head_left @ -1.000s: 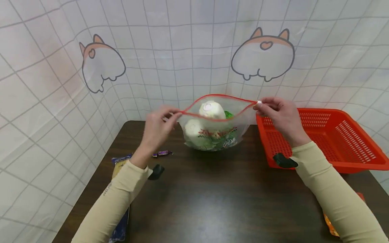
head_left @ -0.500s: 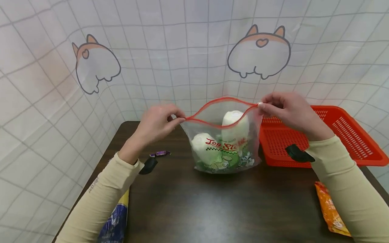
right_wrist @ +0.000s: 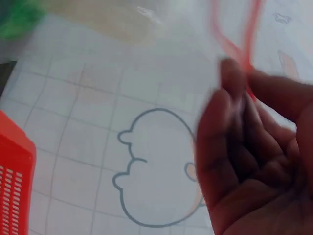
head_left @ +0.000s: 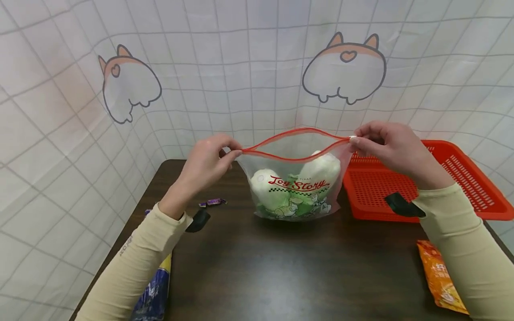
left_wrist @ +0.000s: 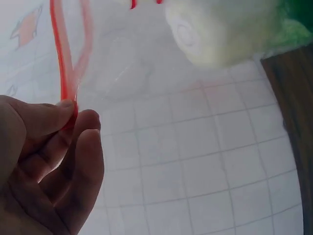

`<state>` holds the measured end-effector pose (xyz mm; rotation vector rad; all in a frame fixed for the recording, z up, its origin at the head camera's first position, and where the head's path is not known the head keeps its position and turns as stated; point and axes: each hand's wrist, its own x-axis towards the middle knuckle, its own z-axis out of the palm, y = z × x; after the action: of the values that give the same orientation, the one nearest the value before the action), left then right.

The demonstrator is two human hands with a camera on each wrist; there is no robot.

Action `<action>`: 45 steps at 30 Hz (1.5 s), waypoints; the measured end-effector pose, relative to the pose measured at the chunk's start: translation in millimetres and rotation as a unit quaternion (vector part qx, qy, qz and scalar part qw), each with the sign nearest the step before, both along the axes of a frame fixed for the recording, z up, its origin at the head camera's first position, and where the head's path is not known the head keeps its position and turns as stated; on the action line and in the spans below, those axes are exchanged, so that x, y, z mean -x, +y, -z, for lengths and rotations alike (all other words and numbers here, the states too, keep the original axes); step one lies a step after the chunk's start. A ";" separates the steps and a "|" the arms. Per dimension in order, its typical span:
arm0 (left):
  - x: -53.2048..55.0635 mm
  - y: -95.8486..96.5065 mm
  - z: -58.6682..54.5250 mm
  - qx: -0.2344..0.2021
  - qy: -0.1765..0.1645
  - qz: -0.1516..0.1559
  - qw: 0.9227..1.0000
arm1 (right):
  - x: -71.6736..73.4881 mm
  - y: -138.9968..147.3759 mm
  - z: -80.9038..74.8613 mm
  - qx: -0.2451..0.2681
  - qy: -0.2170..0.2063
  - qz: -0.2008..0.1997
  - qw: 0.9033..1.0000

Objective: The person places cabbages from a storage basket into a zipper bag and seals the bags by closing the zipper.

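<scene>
Both hands hold up a clear zip bag (head_left: 299, 183) with red zip edges and red "Toy Story" print. My left hand (head_left: 204, 165) pinches the left end of the zip between thumb and forefinger. At the other end, my right hand (head_left: 395, 149) pinches the corner by a small white slider. Between the hands the mouth gapes in a narrow oval. Two pale, rounded vegetables with green leaves rest inside, one white end (head_left: 267, 183) at the left and another white end (head_left: 323, 167) leaning up at the right. In the left wrist view, the pinched zip (left_wrist: 68, 110) shows closely.
A red plastic basket (head_left: 478, 176) stands at the right back of the dark table (head_left: 273, 267). An orange packet (head_left: 439, 276) lies by the right forearm, a blue-and-yellow packet (head_left: 154, 287) under the left one. A small purple-wrapped sweet (head_left: 213, 202) lies left of the bag.
The bag has swung from tilted away to hanging with its print facing me, and the vegetables have shifted inside. My right hand has moved right, drawing the mouth narrower.
</scene>
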<state>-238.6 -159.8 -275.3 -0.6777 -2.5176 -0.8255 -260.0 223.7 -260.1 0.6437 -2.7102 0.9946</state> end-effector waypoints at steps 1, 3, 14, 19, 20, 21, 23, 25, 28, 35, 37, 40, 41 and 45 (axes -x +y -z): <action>0.3 0.6 -0.5 -0.011 -0.008 -0.004 1.000 | -0.1 0.1 0.5 0.002 -0.001 0.004 1.000; 0.5 1.9 -1.8 -0.033 -0.028 -0.012 0.999 | 0.2 0.4 1.3 0.003 -0.007 0.006 1.000; 2.6 -0.8 0.4 -0.099 -0.076 -0.021 0.992 | 3.8 5.1 6.4 -0.009 -0.049 0.001 0.999; 3.5 -1.1 3.4 -0.122 -0.080 -0.016 0.989 | 3.7 7.4 7.4 -0.018 -0.072 0.002 0.997; 3.7 -0.9 3.8 -0.129 -0.083 -0.013 0.988 | 3.6 7.8 7.7 -0.018 -0.076 0.006 0.997; 3.3 -0.5 3.8 -0.138 -0.087 -0.010 0.987 | 3.5 8.3 8.2 -0.019 -0.075 0.012 0.997; 3.8 0.2 4.5 -0.144 -0.092 -0.006 0.985 | 3.8 9.3 9.3 -0.017 -0.075 0.015 0.997; 4.8 0.6 5.8 -0.141 -0.105 -0.005 0.984 | 5.7 9.9 11.4 -0.013 -0.079 -0.001 0.997; 7.9 -0.2 8.7 -0.132 -0.130 -0.005 0.983 | 9.0 11.1 15.2 -0.007 -0.097 -0.027 0.995; 15.9 -4.4 10.3 -0.170 -0.211 -0.003 0.963 | 13.8 17.9 21.4 -0.012 -0.117 -0.007 0.993; 17.6 -4.9 10.1 -0.181 -0.221 0.002 0.958 | 14.7 19.6 23.0 -0.013 -0.111 -0.003 0.994; 19.3 -5.2 10.4 -0.190 -0.220 0.012 0.957 | 15.6 20.9 25.9 -0.013 -0.093 0.003 0.996; 19.4 -5.3 10.2 -0.191 -0.218 0.014 0.957 | 15.7 21.2 27.1 -0.011 -0.085 0.006 0.996; 20.3 -5.3 9.5 -0.190 -0.214 0.015 0.958 | 15.8 22.4 31.8 -0.006 -0.038 0.013 0.999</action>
<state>-258.9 -165.1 -284.7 -0.4417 -2.5938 -1.5585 -275.7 246.0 -291.9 0.5827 -2.7842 1.0178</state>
